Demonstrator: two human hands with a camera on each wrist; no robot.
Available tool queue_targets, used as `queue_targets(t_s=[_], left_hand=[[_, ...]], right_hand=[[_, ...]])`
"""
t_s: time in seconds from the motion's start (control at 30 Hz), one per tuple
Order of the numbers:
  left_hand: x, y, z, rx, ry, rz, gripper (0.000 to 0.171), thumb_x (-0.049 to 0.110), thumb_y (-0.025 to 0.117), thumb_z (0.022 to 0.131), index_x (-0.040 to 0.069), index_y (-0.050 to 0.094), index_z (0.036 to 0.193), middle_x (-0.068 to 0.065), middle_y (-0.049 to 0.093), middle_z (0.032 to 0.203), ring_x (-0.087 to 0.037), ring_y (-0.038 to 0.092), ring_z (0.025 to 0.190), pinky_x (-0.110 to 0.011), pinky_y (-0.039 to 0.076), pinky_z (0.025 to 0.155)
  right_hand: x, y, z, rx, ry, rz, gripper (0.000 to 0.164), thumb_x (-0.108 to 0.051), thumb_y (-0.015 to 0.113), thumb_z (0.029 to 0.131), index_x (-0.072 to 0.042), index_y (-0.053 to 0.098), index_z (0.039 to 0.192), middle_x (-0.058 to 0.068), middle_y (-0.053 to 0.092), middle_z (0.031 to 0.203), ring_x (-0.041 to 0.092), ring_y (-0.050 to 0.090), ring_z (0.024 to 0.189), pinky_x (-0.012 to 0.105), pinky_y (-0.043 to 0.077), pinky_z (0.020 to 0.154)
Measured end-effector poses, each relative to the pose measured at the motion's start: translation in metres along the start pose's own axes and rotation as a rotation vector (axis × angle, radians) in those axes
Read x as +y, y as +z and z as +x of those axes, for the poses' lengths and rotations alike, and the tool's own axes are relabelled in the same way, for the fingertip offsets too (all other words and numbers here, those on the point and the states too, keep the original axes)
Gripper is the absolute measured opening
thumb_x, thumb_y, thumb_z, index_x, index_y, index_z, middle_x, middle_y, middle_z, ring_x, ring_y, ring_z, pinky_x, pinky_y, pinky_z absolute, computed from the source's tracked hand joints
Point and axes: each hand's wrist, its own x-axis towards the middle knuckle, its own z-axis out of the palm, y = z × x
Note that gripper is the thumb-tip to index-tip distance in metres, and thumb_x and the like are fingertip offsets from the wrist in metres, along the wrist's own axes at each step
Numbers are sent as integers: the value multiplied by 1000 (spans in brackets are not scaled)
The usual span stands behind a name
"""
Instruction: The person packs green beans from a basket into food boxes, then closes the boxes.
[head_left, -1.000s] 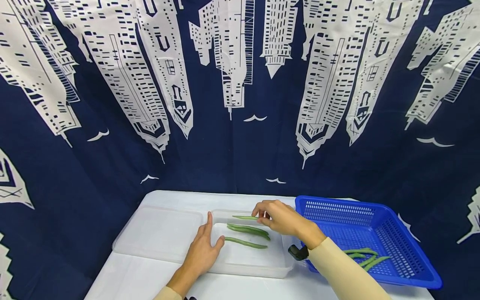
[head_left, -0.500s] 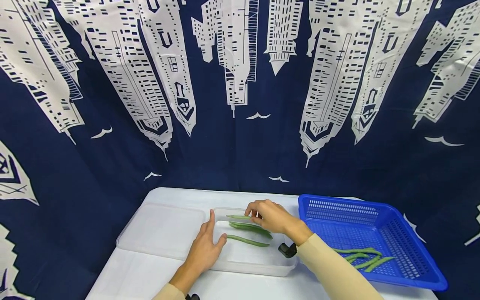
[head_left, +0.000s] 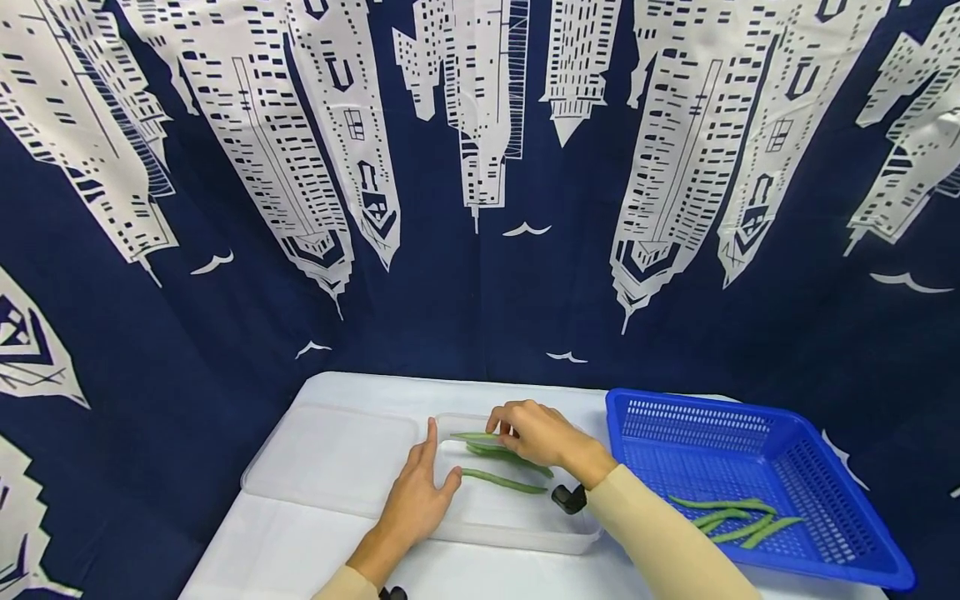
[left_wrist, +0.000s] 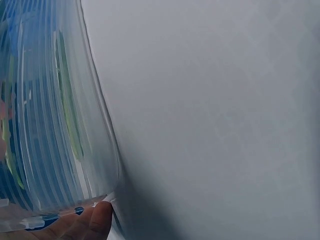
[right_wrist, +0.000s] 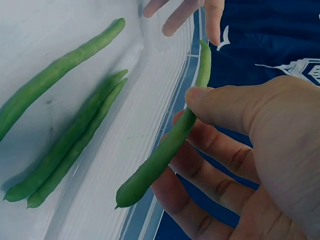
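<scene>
My right hand pinches a green bean between thumb and fingers, above the far wall of a clear plastic container. Inside it, two beans lie side by side, and a single bean lies nearer to me. My left hand rests at the container's left end, its fingers straight along the rim and its thumb spread. In the left wrist view, fingertips touch the container's edge, and beans show blurred through the ribbed wall.
A blue perforated basket stands to the right with several beans in it. A flat translucent lid lies left of the container. The white table backs onto a navy curtain printed with buildings.
My right hand has moved left along the container's far side with the pinched bean. The left hand stays at the left end. The head view has shifted slightly.
</scene>
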Motion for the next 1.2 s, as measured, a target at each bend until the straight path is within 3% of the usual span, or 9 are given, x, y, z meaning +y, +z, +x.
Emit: queue_targets(t_s=[0.53, 0.7, 1.0, 1.2], left_hand=[[11, 7, -1, -5, 9, 0, 96, 41, 70, 114, 10, 18, 188, -30, 54, 172, -54, 62, 155, -69, 53, 126], [11, 5, 0, 0, 2, -2, 96, 41, 70, 114, 11, 17, 188, -31, 53, 173, -55, 60, 157, -70, 52, 127], [4, 1, 0, 3, 2, 7, 96, 41, 70, 115, 11, 16, 188, -30, 53, 173, -54, 59, 158, -69, 51, 128], [1, 2, 1, 3, 1, 20, 95, 40, 70, 115, 12, 16, 188, -29, 54, 172, -53, 60, 157, -69, 52, 128]], right_hand=[[6, -11, -17, 27, 49, -17, 20, -13, 82, 107, -15, 85, 127, -4, 83, 105, 15, 78, 93, 40, 65, 77], [6, -23, -26, 58, 55, -33, 18, -16, 82, 108, -17, 85, 126, -6, 82, 104, 12, 76, 91, 33, 62, 74], [8, -45, -57, 113, 79, -53, 13, -18, 80, 110, -21, 85, 122, -11, 80, 99, 8, 74, 90, 30, 58, 73], [21, -58, -82, 131, 117, -39, 13, -17, 80, 110, -20, 86, 121, -12, 80, 99, 4, 72, 88, 26, 57, 70]])
